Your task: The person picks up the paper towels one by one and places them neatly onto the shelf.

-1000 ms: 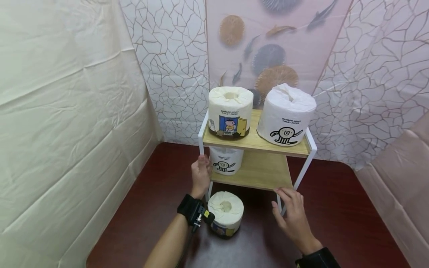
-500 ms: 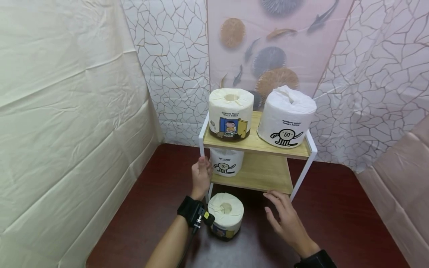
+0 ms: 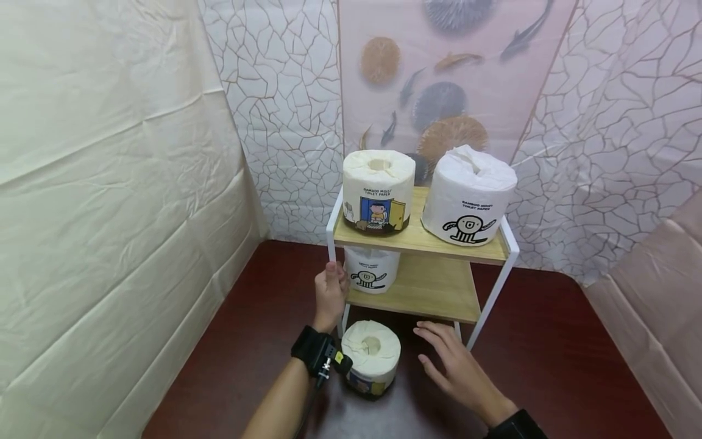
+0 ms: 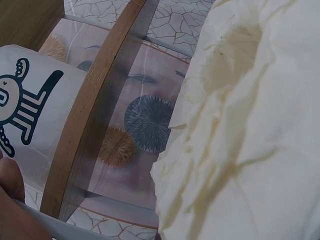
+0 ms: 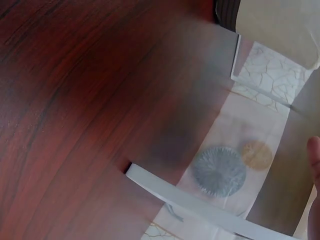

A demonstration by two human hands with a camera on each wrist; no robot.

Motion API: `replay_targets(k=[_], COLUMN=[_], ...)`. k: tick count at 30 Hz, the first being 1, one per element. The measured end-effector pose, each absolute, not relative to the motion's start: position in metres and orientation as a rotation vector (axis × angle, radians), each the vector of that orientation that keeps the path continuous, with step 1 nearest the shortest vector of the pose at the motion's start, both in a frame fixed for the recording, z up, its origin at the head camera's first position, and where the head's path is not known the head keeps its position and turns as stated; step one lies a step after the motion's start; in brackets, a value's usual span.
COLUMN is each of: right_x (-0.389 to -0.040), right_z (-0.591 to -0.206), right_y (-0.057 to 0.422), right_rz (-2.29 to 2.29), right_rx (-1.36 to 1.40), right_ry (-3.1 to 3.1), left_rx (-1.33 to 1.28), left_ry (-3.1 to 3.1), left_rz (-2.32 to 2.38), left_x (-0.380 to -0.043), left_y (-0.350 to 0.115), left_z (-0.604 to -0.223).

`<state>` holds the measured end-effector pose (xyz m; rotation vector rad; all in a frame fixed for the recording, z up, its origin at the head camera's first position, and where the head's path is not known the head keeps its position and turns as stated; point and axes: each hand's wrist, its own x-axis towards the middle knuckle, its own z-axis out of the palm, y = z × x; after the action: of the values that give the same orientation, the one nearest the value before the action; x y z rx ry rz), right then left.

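Observation:
My left hand [image 3: 331,295] grips the white left front post of a small two-tier rack [image 3: 433,300] with wooden shelves. Right beside its fingers, on the lower shelf, stands a white toilet paper roll [image 3: 372,269] with a black cartoon figure. Below the left wrist, a cream toilet paper roll [image 3: 372,353] stands upright on the table, and its wrapped top fills the right of the left wrist view. My right hand [image 3: 455,366] hovers with fingers spread in front of the lower shelf, to the right of that roll, holding nothing.
On the top shelf stand a cream toilet paper roll [image 3: 378,190] with a coloured picture at left and a larger white roll [image 3: 469,198] at right. The dark red table [image 3: 548,341] lies beneath. Cloth walls [image 3: 131,219] enclose both sides and the back.
My right hand has moved left and slightly down, away from the rack's right leg toward the cream roll on the table. The left hand keeps its grip on the post.

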<state>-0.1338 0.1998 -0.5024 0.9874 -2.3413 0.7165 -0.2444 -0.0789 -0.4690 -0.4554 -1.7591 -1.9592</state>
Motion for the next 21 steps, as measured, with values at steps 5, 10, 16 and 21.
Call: replay_targets(k=[5,10,16,21], right_x=[-0.135,-0.139,-0.146,-0.150], right_z=[-0.502,-0.504,-0.510,-0.513], right_y=[0.197,0.194,0.189,0.185], right_rz=[0.696,0.663,0.635,0.622], right_rx=[1.021,1.038,1.130,1.248], right_ry=[-2.405,-2.457,-2.421,-2.336], left_rx=[-0.481,-0.497,-0.481,-0.467], left_ry=[-1.741,-1.732,-1.770,-1.777], left_rz=[-1.971,-1.993,-2.010,-2.015], left_x=[-0.244,-0.245,-0.243,-0.241], left_y=[-0.079,-0.080,-0.081,-0.081], left_z=[-0.469,-0.469,-0.468,-0.468])
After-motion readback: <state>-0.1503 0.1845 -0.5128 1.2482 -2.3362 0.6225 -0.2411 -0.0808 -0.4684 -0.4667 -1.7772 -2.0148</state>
